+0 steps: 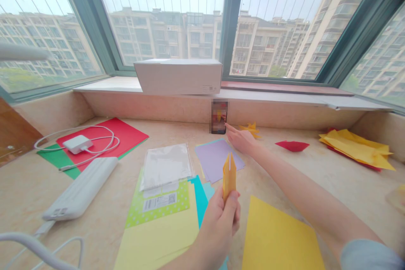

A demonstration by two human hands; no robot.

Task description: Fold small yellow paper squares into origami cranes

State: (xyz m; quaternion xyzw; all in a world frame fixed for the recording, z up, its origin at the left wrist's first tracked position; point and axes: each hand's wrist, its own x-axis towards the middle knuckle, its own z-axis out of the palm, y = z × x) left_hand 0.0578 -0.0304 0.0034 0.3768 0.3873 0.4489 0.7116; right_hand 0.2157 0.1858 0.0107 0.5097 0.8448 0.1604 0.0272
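Note:
My left hand is closed around a folded yellow-orange paper piece, held upright above the table. My right arm stretches forward, and my right hand reaches with a pointing finger to a phone that stands against the ledge wall; nothing shows in that hand. Just below the right hand lies a purple paper sheet. A small folded yellow paper shape sits right behind the hand.
Coloured sheets lie about: yellow, pale yellow, teal, red and green under a white charger. A plastic sleeve, a white power bank, a red paper boat, a yellow paper pile and a white box are also here.

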